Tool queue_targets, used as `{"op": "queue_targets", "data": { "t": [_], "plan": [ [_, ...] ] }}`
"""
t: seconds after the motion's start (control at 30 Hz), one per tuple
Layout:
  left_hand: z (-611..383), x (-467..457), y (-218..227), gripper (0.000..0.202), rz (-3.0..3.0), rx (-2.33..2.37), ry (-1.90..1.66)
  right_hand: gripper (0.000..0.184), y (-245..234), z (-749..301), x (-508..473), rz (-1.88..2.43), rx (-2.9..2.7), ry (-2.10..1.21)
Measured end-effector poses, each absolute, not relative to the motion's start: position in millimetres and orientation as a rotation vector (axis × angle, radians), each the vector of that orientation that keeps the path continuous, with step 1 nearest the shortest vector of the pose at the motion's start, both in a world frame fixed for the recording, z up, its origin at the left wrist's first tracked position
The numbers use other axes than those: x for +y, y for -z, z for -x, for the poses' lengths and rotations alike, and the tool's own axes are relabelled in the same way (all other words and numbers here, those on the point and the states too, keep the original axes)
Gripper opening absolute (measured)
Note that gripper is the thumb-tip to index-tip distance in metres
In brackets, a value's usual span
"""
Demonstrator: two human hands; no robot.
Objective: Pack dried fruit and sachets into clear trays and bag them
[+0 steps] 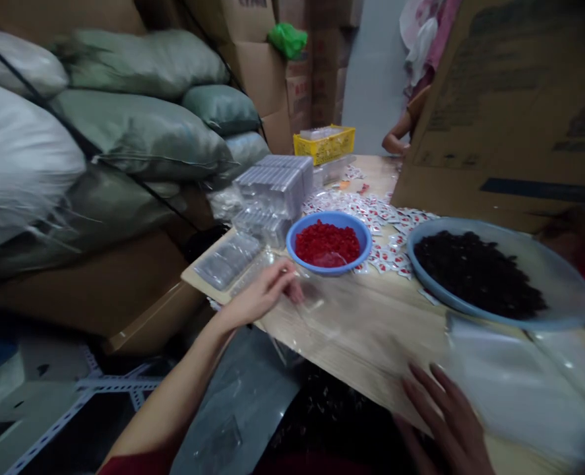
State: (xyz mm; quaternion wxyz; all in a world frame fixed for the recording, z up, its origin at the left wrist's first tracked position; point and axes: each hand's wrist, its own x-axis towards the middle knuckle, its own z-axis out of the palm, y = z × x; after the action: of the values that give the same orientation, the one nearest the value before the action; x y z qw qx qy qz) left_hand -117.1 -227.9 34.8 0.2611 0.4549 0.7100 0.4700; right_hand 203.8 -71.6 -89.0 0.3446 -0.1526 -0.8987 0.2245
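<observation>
My left hand [267, 290] is over the table just in front of a blue bowl [366, 247] of small red pieces [326, 244]. Its fingers are curled together; a clear, shiny plastic piece [314, 302] shows beside them, but blur hides what they grip. My right hand [445, 415] is low at the table's near edge, fingers stretched and apart, with nothing seen in it. To its right lie flat clear plastic bags [510, 382]. A larger pale blue basin [569, 290] of dark pieces [475, 274] stands beyond them.
Stacked clear plastic cases [277, 185] and a wrapped pack [230, 258] sit left. Small printed packets [386, 221] spread behind the bowl. A yellow basket [339, 145], a large carton [510, 112], full sacks [148, 132] and another person's arm [398, 135] are farther off.
</observation>
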Motion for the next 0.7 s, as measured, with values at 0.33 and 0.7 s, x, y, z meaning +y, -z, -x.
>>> {"op": "queue_targets", "data": {
  "t": [0.33,0.7],
  "plan": [
    [68.5,-57.5,81.2,0.012,-1.570,1.596,-0.455,0.068,130.4,-166.9,-57.0,0.155,-2.801,-0.361],
    [169.8,-48.7,26.0,0.014,-1.625,2.533,-0.550,0.059,125.8,-164.8,-40.7,0.270,-2.647,-0.492]
  ]
}}
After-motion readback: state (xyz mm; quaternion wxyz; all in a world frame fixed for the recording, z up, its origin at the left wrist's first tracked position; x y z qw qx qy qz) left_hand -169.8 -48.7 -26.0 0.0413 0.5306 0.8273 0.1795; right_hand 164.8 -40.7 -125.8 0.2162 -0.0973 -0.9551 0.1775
